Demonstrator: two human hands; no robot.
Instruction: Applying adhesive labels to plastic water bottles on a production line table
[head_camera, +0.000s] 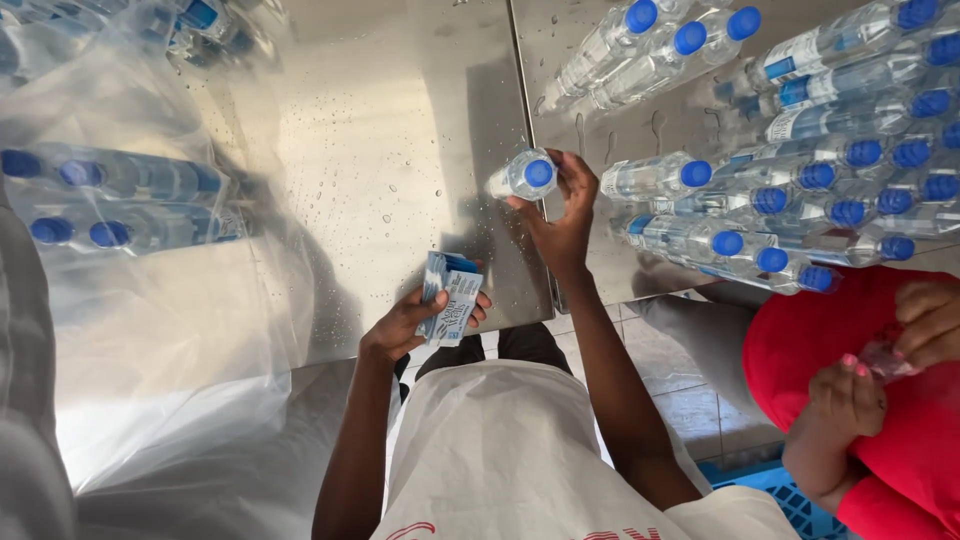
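Roughly, I judge labelling is in hand on the steel table (400, 150). Beyond my right grip (560, 215), blue-capped bottles (800, 190) lie heaped. That grip closes its fingertips on one clear bottle (525, 176), cap towards me, long axis running away, nearly upright. My left grip (415, 320), nearer my body, clasps a stack of blue-and-white labels (452, 297). Next calls for bringing both together, I judge.

A clear plastic water bottle (524, 176) with a blue cap is gripped by the fingertips of the right hand (562, 222), cap turned toward the camera, above the steel table. A stack of blue-and-white labels (452, 296) is clasped upright in the left hand (410, 322), just below the bottle.
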